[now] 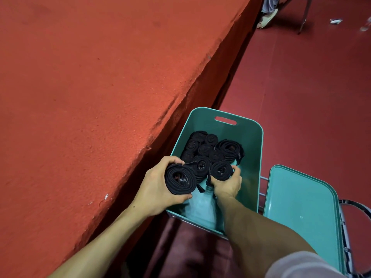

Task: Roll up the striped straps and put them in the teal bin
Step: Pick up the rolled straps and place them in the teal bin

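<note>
The left hand [160, 185] grips a large rolled strap [179, 180], fingers curled over its far side and thumb under its near edge, so the coil faces up. It is held at the near-left rim of the teal bin [252, 141], partly over the bin's edge. The right hand [227, 184] is down inside the bin and curls round a smaller rolled strap [220, 170], with the fingertips on its right side; this roll sits just right of the large one, near the middle of the bin, and whether it touches the bin floor cannot be told. A loose strap end hangs down between the two hands. All the straps look black here. Beyond the hands, a cluster of rolled straps [204, 146] stands packed together in the far half of the bin, the widest coil on its right side. The near part of the bin floor is bare teal. A teal lid [301, 207] lies just right of the bin, with thin metal bars [263, 194] showing between them. A table covered in red cloth [90, 87] fills the left, its edge running just beside the bin. Dark red floor [311, 97] spreads to the right, and far off stand a chair leg [304, 19] and a sandalled foot [268, 18]. A white sleeve [301, 265] shows at the near right.
</note>
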`<action>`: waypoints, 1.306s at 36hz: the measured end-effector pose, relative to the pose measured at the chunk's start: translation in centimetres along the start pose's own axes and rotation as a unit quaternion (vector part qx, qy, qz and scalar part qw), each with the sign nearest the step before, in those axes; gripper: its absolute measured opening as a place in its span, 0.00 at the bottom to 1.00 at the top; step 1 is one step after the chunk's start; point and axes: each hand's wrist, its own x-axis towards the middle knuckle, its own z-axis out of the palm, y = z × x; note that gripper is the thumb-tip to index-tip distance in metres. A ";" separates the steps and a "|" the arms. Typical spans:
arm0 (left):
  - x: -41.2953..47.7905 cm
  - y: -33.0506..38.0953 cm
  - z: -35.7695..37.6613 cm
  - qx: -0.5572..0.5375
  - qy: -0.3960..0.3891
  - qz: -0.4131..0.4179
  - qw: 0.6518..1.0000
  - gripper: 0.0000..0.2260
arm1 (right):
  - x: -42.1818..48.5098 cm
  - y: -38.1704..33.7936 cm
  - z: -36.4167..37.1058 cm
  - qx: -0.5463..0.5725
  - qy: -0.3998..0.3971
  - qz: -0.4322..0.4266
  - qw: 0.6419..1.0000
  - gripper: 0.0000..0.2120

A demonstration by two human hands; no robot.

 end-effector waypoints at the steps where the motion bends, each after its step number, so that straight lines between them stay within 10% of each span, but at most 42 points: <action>1: 0.0 0.0 0.0 0.000 0.001 0.000 1.000 0.31 | -0.1 0.0 0.0 -0.022 -0.005 -0.010 1.000 0.31; 19: 0.3 -0.3 0.1 0.021 0.004 -0.010 1.000 0.33 | -1.2 -2.3 -2.2 -0.112 -0.059 0.030 0.992 0.43; 26: 0.5 0.3 0.2 0.036 0.014 -0.017 0.999 0.32 | -3.7 -6.2 -3.3 -0.072 -0.102 -0.110 0.986 0.33; 35: -0.4 1.5 0.2 -0.012 0.031 -0.029 0.999 0.33 | -7.1 -8.2 -5.8 0.027 -0.471 -0.208 0.857 0.45; 47: -1.2 1.8 -0.5 0.004 0.020 0.004 1.000 0.32 | -7.7 -9.2 -4.9 -0.105 -0.526 -0.308 0.786 0.48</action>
